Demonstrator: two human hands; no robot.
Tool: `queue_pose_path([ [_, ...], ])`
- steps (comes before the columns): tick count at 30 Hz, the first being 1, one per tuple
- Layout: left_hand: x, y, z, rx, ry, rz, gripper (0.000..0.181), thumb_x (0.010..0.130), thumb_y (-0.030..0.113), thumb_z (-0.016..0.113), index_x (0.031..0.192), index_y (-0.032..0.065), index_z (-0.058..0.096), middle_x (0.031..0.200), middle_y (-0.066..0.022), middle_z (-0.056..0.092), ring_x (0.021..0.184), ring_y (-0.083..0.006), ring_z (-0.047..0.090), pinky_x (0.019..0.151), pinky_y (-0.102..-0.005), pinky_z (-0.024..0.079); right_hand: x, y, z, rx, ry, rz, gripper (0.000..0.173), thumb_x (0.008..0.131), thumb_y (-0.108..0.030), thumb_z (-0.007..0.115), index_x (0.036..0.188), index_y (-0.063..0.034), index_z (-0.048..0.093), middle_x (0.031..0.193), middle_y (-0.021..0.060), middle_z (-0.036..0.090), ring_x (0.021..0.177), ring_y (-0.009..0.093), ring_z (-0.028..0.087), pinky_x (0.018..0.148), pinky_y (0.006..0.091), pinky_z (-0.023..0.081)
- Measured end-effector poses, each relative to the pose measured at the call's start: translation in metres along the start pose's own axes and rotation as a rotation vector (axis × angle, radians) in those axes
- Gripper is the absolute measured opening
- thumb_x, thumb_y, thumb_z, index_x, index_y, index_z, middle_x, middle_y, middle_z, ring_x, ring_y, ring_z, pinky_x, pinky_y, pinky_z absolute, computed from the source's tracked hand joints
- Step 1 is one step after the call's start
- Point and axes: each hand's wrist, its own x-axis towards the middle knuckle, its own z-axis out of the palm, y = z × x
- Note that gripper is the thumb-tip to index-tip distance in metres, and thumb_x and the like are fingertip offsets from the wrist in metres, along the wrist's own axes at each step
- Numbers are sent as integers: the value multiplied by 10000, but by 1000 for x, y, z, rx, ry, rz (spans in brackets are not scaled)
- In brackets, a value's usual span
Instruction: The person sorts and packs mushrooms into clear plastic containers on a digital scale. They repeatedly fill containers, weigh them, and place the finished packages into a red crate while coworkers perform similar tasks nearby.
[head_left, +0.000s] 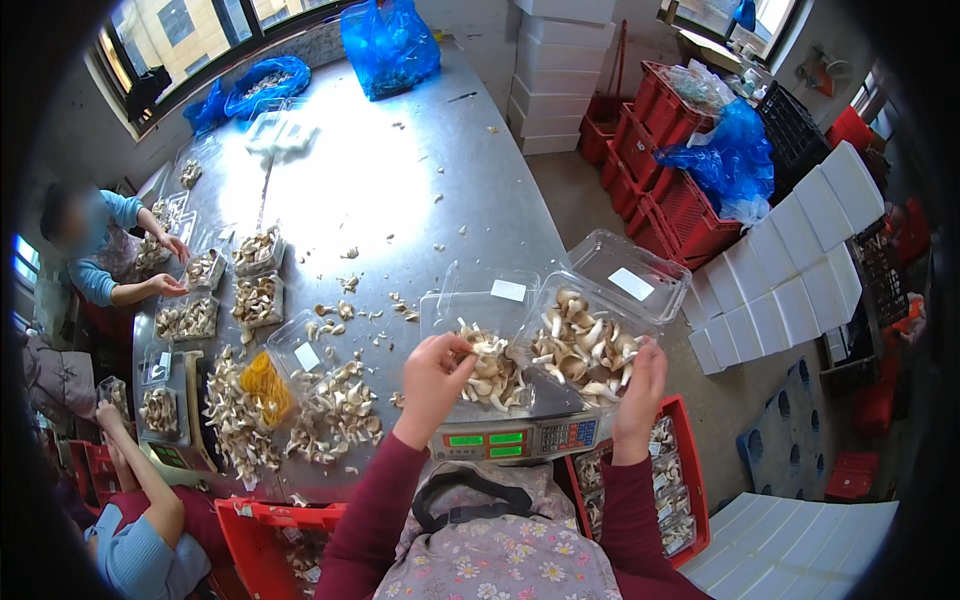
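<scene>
My left hand (439, 382) pinches a pale mushroom (489, 346) over a clear plastic clamshell box (442, 319), which stands on the digital scale (517, 439). Mushrooms with brown caps (491, 379) lie in that box, and its lid is raised. To its right a second clear clamshell box (536, 311) is tilted, its lid folded back and bearing a white label. A heap of mushrooms (581, 341) fills it. My right hand (641, 382) grips this second box by its right side, the thumb near the rim.
Loose mushrooms (337, 412) and yellow rubber bands (266, 386) lie left on the steel table (480, 195). One co-worker's hands (172, 262) are at filled boxes; another person's arm (142, 457) is near a second scale (191, 420). Red crates (686, 487) with packed boxes stand below.
</scene>
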Motion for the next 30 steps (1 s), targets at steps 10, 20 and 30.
queue_pose_path([
  [10, -5, -1, 4, 64, -1, 19, 190, 758, 67, 757, 905, 9, 651, 839, -85, 610, 588, -136, 572, 560, -266, 477, 1, 6, -5, -33, 44, -56, 407, 1021, -315, 437, 1244, 21, 489, 1184, 78, 531, 1106, 139, 495, 972, 279, 382],
  [20, -1, 21, -17, 5, 14, 15, 94, 847, 36, 680, 908, -27, 644, 846, -86, 615, 658, -116, 620, 573, -235, 471, 5, 1, -6, 41, 3, -24, 416, 1024, -315, 418, 1270, 15, 478, 1221, 92, 540, 1114, 157, 526, 959, 297, 417],
  [30, -5, 50, -33, -703, -371, -520, 424, 1015, 182, 431, 1378, -16, 338, 1261, -195, 502, 893, -231, 657, 746, -291, 558, -4, -2, 33, 206, -234, 156, 389, 1027, -318, 407, 1260, -17, 487, 1179, 83, 573, 1073, 162, 578, 892, 311, 489],
])
